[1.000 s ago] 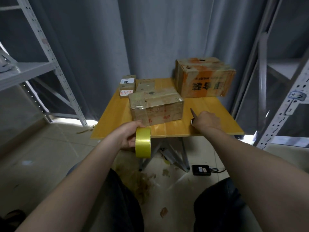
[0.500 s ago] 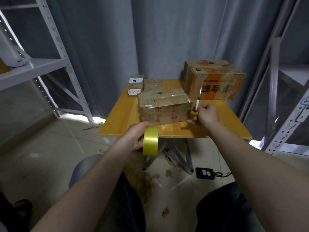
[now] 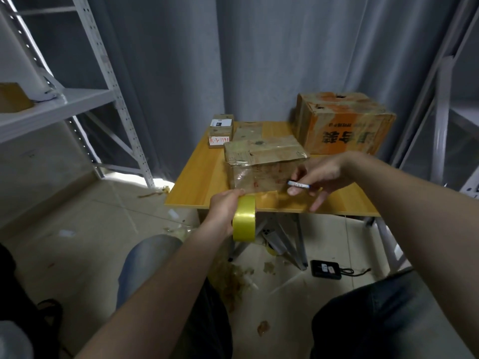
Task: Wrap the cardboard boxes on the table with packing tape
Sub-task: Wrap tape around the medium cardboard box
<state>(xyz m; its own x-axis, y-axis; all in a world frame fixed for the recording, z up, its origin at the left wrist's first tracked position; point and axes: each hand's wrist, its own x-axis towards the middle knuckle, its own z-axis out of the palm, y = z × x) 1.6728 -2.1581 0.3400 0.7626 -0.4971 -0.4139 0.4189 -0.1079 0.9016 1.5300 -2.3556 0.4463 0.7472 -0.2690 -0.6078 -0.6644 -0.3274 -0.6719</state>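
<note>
A brown cardboard box, partly covered in clear tape, sits near the front of the small yellow table. My left hand grips a yellow roll of packing tape at the table's front edge, just below the box. My right hand is in front of the box's right end and holds a small white-and-blue cutter between thumb and fingers, the other fingers spread. A large orange box stands at the back right. Two small boxes and a flat box sit at the back left.
Grey metal shelving stands to the left, more shelving to the right, and a grey curtain behind. Under the table are folding legs, tape scraps and a black device with a cable. My knees are in the foreground.
My right hand lifted the cutter from the table's right side and brought it left, across the front of the box. My left hand kept its grip on the tape roll.
</note>
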